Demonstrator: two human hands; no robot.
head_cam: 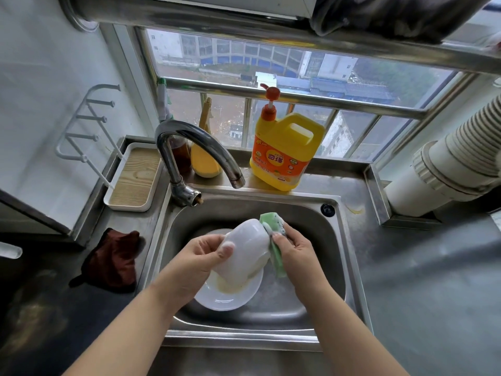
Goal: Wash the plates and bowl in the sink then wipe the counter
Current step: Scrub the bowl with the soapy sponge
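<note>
Over the steel sink [349, 267], our left hand [195, 263] grips a white bowl [245, 256], fingers curled around its rim and thumb on its outer wall, tilted above a white plate [230, 298] lying in the basin. Our right hand [294, 249] clamps a green sponge [275, 240] against the bowl's right side. A yellow detergent jug [284, 150] stands on the far ledge; a dark red cloth [113, 260] lies on the left counter [423, 308].
</note>
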